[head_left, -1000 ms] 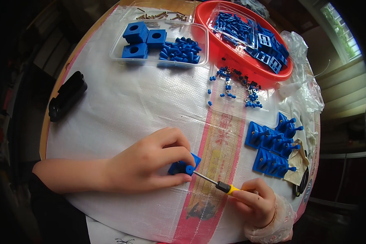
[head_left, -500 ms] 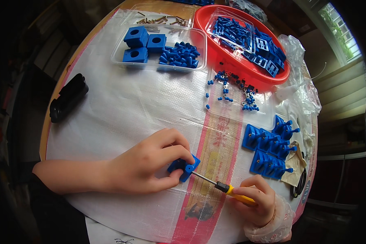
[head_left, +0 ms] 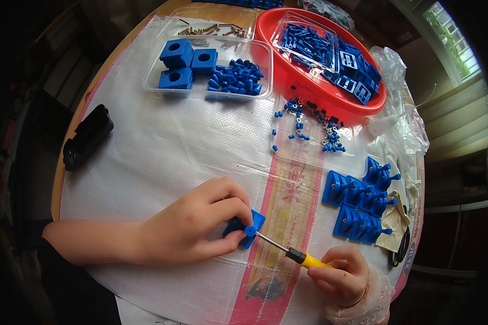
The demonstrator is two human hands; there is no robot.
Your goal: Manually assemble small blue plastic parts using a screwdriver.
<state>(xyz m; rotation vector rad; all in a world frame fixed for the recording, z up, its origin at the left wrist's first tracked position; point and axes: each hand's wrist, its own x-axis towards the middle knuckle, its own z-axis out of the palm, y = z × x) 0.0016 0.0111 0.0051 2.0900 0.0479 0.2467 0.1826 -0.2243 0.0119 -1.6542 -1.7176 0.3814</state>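
Note:
Low in the middle, my left hand point(head_left: 203, 222) grips a blue plastic part point(head_left: 256, 222) with a flat base and a small round piece on it. The fingers and thumb cover part of it. My right hand point(head_left: 342, 276) is closed around the yellow handle of a screwdriver point(head_left: 312, 261), which has a black collar and a metal shaft. The shaft slants up to the left, and its tip meets the blue part beside the round piece. Just right of the screwdriver stand several blue assembled parts point(head_left: 357, 200) in rows, with small levers sticking out.
At the back, a clear tray point(head_left: 152, 86) holds blue blocks and cone-shaped pieces. Brass-coloured screws point(head_left: 200, 30) lie behind it. A red basin point(head_left: 287, 76) of blue parts stands right of it, before a clear lid point(head_left: 352, 162) with small fittings. A black case point(head_left: 88, 138) lies left.
The screwdriver handle has dipped slightly in my right hand, and the fingers have shifted their grip on it. My left hand stays on the blue part. The whole view has shifted a little.

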